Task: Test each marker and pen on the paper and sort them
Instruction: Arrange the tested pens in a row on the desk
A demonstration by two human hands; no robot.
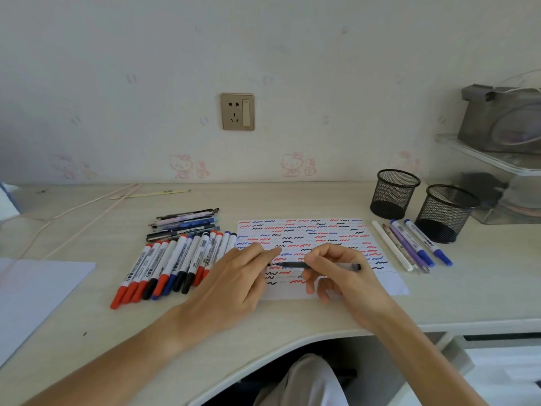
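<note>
A white paper (389,284) covered in red, blue and black squiggles lies in the middle of the desk. My right hand (339,273) grips a thin black pen (292,264) held level above the paper, its tip pointing left. My left hand (234,276) rests on the paper's left edge, its fingertips close to the pen's tip and a small dark piece that may be the cap. A row of white markers (175,262) with red, blue and black caps lies left of the paper. Several pens (184,222) are piled behind them. To the right of the paper lie several sorted pens and markers (409,244).
Two black mesh pen cups (393,193) (445,212) stand at the back right, by a clear plastic shelf (497,159). A white sheet (35,294) lies at the front left. Pink cords (79,215) run across the back left. The desk's curved front edge (263,356) is near my body.
</note>
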